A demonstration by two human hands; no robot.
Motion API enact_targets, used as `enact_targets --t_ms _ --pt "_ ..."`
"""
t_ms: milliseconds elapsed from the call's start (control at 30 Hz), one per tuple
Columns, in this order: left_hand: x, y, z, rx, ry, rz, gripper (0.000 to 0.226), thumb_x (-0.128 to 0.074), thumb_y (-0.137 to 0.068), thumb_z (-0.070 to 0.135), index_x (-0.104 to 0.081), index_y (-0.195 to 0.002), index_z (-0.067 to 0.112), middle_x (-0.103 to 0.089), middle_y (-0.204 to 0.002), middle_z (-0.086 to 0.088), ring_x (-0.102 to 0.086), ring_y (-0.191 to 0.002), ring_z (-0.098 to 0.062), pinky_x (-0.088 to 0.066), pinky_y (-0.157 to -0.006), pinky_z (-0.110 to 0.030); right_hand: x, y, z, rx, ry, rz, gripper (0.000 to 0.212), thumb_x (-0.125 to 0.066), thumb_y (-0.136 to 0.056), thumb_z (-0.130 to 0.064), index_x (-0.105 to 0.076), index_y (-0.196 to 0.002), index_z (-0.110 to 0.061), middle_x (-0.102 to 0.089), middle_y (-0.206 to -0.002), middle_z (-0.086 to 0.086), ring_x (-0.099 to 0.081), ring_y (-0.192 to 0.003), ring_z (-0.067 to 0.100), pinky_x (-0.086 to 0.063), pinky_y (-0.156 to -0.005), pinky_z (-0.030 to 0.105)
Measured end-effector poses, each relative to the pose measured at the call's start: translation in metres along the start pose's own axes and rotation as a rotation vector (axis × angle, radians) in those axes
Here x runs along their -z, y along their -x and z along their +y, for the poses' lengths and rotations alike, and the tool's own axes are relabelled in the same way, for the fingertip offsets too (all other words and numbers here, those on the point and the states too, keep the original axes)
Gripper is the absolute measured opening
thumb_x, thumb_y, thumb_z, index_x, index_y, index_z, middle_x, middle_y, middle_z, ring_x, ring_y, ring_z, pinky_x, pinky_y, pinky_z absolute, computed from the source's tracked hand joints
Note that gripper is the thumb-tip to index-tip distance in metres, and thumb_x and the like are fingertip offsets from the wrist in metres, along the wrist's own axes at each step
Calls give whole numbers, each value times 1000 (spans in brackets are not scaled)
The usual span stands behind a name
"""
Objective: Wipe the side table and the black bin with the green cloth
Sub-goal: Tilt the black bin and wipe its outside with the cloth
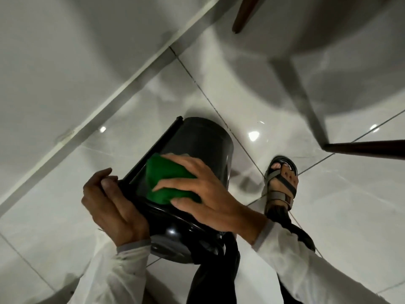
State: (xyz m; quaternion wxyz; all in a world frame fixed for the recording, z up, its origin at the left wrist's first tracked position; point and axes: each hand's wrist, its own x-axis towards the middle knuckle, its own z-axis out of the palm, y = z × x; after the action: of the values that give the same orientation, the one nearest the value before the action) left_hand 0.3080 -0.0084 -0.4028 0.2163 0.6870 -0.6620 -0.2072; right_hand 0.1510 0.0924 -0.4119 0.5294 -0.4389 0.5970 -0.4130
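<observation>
The black bin (203, 143) is tilted on its side above the tiled floor, its base pointing away from me and its lid end toward me. My left hand (111, 207) grips the bin at its rim and hinge bar on the left. My right hand (197, 189) presses the folded green cloth (162, 181) flat against the bin's side wall, fingers spread over it. The side table shows only as dark wooden legs (363, 149) at the right and top.
Glossy white floor tiles (219, 84) lie all around, with a white wall and skirting (92, 119) running diagonally at the left. My sandalled right foot (281, 183) stands just right of the bin. Another dark wooden leg (245, 14) hangs at the top.
</observation>
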Motion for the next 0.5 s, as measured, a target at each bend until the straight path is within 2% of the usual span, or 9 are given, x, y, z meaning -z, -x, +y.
enact_targets --t_ms 67,133,233,300,333,367,433,467,500 --pt "1 -1 -2 48 52 30 36 -32 -108 33 -61 -122 16 -68 -103 -16 -58 -107 -31 -40 -92 -15 7 26 21 -35 -124 40 42 -65 -82 -3 -78 -119 -19 -44 -162 1 -33 -155 17 -19 -132 38" --pt "3 1 0 64 54 12 37 -32 -109 28 -60 -122 6 -67 -106 -26 -58 -109 -42 -44 -95 -30 10 40 48 -160 -226 136 43 -59 -82 -3 -78 -114 -25 -44 -159 -6 -36 -153 8 -26 -128 22" --pt "6 8 0 88 43 4 38 -32 -110 26 -60 -123 4 -66 -109 -25 -56 -109 -30 -40 -95 -22 17 19 93 -409 -191 351 39 -52 -99 -11 -64 -127 -35 -46 -156 4 -45 -147 22 -33 -106 -2" --pt "5 18 5 92 42 6 39 -32 -110 28 -60 -124 5 -66 -111 -23 -52 -109 -21 -39 -97 -24 29 -11 119 -572 -196 520 36 -49 -108 -10 -57 -141 -20 -55 -143 9 -51 -142 32 -35 -89 -10" --pt "5 21 7 95 51 12 40 -32 -109 29 -61 -123 6 -66 -111 -23 -52 -110 -24 -39 -98 -27 36 -27 128 -631 -220 553 36 -48 -109 -10 -56 -144 -13 -58 -137 8 -54 -139 33 -40 -90 -4" --pt "4 23 9 100 59 16 41 -32 -109 30 -61 -123 5 -66 -112 -23 -52 -111 -29 -38 -98 -30 41 -43 130 -657 -223 544 37 -47 -109 -12 -55 -145 -12 -59 -137 7 -55 -138 34 -46 -99 9" --pt "3 22 10 114 45 30 44 -30 -107 31 -62 -122 5 -67 -112 -23 -51 -114 -37 -37 -98 -30 38 -66 113 -628 -86 437 43 -54 -106 -18 -55 -149 -19 -51 -152 14 -49 -143 35 -41 -120 38" --pt "2 20 11 124 32 38 44 -30 -107 32 -61 -122 5 -67 -112 -23 -51 -115 -36 -36 -98 -29 30 -68 95 -545 19 380 43 -59 -103 -20 -59 -146 -23 -46 -158 16 -46 -146 35 -35 -124 40" --pt "2 18 11 120 16 42 43 -30 -107 30 -61 -123 4 -68 -111 -22 -52 -114 -35 -36 -97 -27 19 -62 75 -397 103 333 41 -63 -100 -23 -65 -141 -26 -44 -161 15 -43 -147 33 -29 -127 36"
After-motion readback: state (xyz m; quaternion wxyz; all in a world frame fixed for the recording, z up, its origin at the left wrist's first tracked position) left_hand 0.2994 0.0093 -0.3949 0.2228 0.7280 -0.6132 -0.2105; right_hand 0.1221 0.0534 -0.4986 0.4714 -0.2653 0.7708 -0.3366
